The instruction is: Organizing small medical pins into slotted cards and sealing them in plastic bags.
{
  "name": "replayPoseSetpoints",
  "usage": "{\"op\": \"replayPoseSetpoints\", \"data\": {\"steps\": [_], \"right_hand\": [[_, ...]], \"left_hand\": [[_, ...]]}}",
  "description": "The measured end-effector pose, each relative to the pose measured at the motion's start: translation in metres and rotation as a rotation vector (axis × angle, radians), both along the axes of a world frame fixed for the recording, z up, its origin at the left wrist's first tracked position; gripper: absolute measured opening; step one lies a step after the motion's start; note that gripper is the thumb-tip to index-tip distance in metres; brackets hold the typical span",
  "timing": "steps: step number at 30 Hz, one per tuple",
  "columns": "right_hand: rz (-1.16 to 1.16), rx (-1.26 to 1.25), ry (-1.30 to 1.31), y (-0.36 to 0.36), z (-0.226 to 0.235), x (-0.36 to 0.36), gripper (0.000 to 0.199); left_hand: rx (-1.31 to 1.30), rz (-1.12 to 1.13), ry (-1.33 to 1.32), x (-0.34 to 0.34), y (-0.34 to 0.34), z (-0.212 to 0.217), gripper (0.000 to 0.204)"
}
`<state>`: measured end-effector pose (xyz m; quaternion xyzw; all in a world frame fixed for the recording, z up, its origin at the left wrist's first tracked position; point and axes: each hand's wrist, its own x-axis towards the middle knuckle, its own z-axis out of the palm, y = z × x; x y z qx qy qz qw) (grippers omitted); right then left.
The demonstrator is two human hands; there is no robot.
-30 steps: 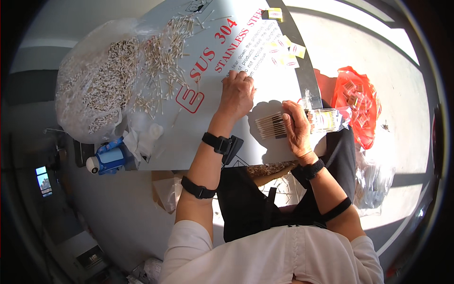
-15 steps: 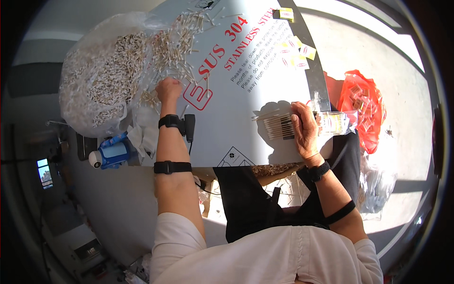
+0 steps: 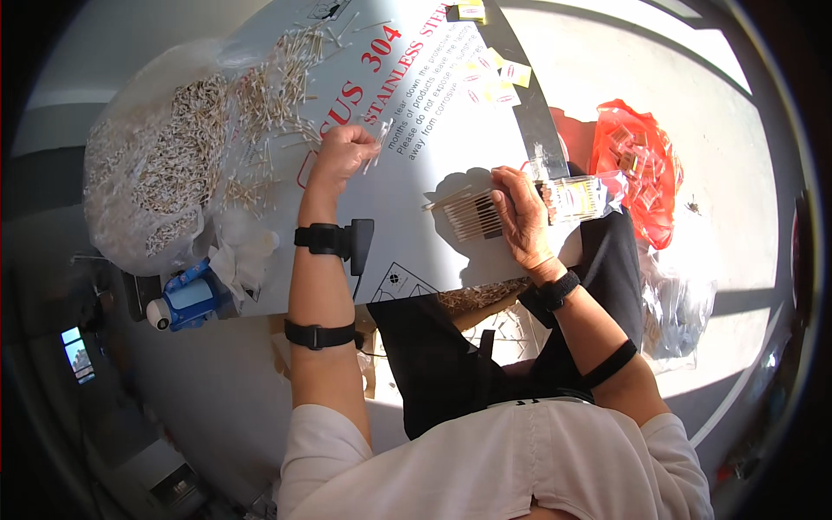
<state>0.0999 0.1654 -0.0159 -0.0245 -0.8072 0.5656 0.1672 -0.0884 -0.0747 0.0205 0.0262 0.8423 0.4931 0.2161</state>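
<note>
My left hand (image 3: 344, 152) is closed around a few thin wooden sticks, lifted just off the white printed sheet (image 3: 407, 225) covering the table. It sits to the right of a loose scatter of sticks (image 3: 277, 95). My right hand (image 3: 520, 212) presses on a neat row of sticks (image 3: 468, 215) that pokes out of a clear plastic packet (image 3: 576, 198) lying on the sheet. A black band with a small device is strapped to each wrist.
A large clear bag heaped with sticks (image 3: 156, 173) lies at the left. Small yellow labels (image 3: 498, 74) dot the sheet's far end. An orange bag (image 3: 637, 169) with packets lies right of the table. A blue and white object (image 3: 186, 299) sits below the big bag.
My left hand went from the middle of the sheet out to the stick pile, closed on some sticks, and is now coming back right with them. My right hand stayed on the packet.
</note>
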Motion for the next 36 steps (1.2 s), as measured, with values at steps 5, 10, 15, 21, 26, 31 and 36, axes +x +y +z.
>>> {"op": "replayPoseSetpoints", "data": {"steps": [5,10,15,21,26,31,36], "right_hand": [[-0.009,0.012,0.020,0.001,-0.001,-0.001,0.024],[-0.007,-0.006,0.033,0.001,-0.002,-0.001,0.025],[-0.001,0.022,0.044,0.002,-0.001,-0.001,0.025],[-0.008,0.041,0.050,0.004,-0.001,0.000,0.026],[0.001,0.016,0.044,0.001,0.001,-0.001,0.025],[-0.010,0.054,0.053,0.003,0.002,0.000,0.024],[0.002,0.000,0.024,0.001,0.000,-0.001,0.023]], "left_hand": [[-0.265,-0.218,0.015,0.009,0.044,0.009,0.009],[-0.538,-0.273,0.137,-0.005,0.044,0.005,0.011],[-0.528,-0.034,0.337,0.001,0.034,-0.002,0.010],[-0.514,-0.085,0.393,0.028,0.038,-0.006,0.013],[-0.615,-0.100,0.505,0.044,0.038,-0.010,0.016],[-0.557,-0.090,0.571,0.065,0.045,-0.010,0.010],[-0.676,-0.077,0.770,0.068,0.045,-0.014,0.008]]}}
